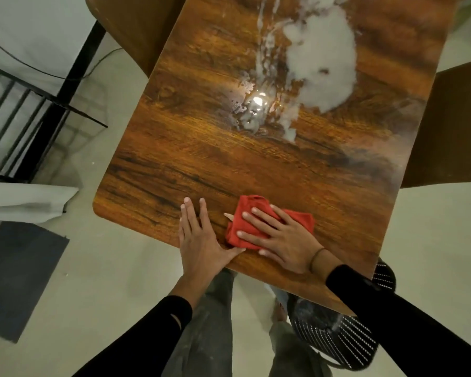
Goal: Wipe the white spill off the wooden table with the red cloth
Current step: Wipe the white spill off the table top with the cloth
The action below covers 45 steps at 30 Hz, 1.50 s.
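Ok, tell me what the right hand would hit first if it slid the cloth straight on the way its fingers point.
The right hand, flat on the red cloth, points up-left. It would meet bare wooden table first, passing left of the white spill.

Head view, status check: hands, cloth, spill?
Right hand flat on red cloth, near table edge. Left hand flat on bare wood beside it. White spill untouched at far end. Nothing between.
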Tool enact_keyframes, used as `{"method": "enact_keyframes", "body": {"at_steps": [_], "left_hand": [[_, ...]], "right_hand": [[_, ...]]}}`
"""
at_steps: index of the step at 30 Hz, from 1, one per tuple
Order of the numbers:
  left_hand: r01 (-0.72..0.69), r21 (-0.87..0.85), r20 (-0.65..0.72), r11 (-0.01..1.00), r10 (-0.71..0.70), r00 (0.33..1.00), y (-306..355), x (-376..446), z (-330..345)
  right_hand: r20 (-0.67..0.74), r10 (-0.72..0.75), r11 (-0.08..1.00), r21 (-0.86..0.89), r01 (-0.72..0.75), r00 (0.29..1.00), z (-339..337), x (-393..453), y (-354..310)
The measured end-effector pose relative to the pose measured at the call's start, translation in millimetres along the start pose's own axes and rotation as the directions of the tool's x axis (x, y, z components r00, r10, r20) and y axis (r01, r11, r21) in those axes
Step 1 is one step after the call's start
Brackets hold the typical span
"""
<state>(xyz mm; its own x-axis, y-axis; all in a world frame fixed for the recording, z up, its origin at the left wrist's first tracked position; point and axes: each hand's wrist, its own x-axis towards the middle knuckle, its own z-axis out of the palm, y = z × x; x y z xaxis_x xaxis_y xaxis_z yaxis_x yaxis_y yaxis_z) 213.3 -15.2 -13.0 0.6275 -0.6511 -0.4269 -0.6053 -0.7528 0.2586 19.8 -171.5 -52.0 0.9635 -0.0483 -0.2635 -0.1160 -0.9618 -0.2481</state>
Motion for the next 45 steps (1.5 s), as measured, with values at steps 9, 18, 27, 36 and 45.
{"method": "enact_keyframes", "body": {"at_steps": [9,18,27,36,45], "left_hand": [[0.051,-0.015,0.052,0.999,-0.05,0.997,5.9,1.7,-4.9],[0.161,0.092,0.007,0.983,-0.162,0.987,32.0,-14.6,-8.0],[0.354,-0.276,-0.201,0.894,-0.413,0.888,117.1,-131.9,62.8],[0.299,-0.595,-0.203,0.746,-0.499,0.842,137.6,-162.0,92.8],[0.285,-0.629,-0.168,0.723,-0.485,0.859,122.0,-172.2,103.5]], "right_hand": [[-0.138,0.472,0.882,0.077,-0.466,0.871,-15.2,-37.2,86.0],[-0.022,-0.034,0.999,-0.024,0.034,0.999,23.9,-79.9,20.3],[0.066,-0.317,0.944,-0.073,0.321,0.946,17.5,-165.2,96.5],[-0.099,0.118,0.993,0.011,-0.118,0.988,17.5,-134.7,52.6],[0.134,-0.503,0.835,-0.181,0.52,0.854,49.0,-223.5,77.7]]}}
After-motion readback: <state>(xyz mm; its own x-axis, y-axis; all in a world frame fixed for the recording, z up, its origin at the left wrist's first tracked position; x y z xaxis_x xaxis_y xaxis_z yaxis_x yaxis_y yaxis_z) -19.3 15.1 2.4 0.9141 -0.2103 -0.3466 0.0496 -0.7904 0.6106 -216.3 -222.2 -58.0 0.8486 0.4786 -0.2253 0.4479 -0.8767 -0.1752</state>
